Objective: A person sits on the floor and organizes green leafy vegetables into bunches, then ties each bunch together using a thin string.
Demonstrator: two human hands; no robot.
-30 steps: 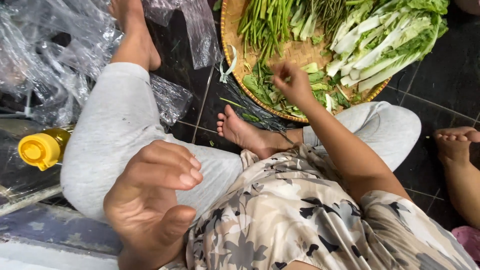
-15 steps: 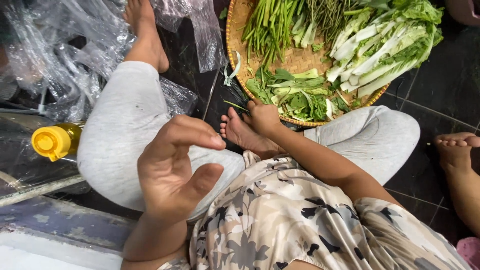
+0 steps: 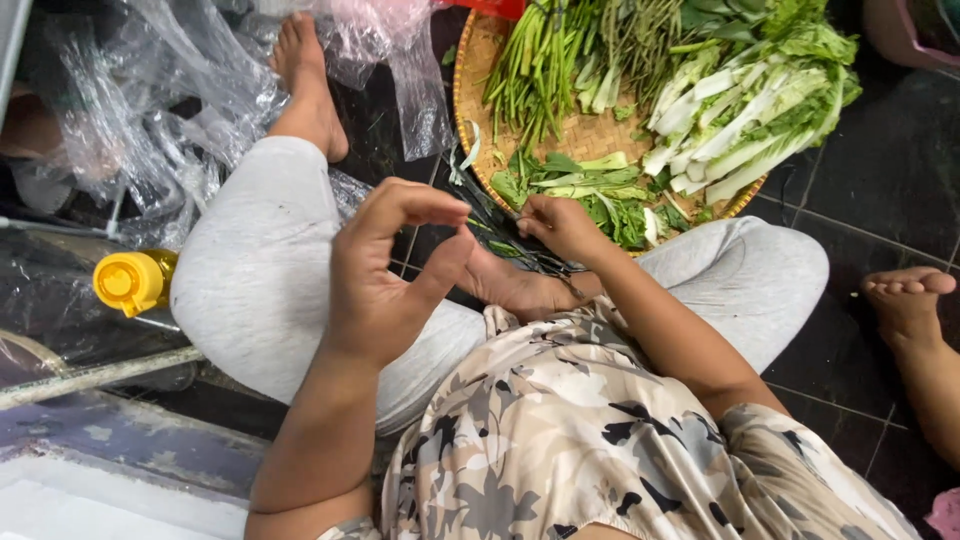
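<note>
Right hand [image 3: 560, 225] pinches thin green stems [image 3: 500, 225], long axis toward basket [image 3: 470, 140]; left hand [image 3: 385, 270] raised, half-curled, empty.

Thin green stems [image 3: 500, 232]: dark, limp, a loose few lying across the dark tiled floor just off the near-left rim of the woven basket tray [image 3: 470, 120], their far ends pinched between fingertips.
</note>
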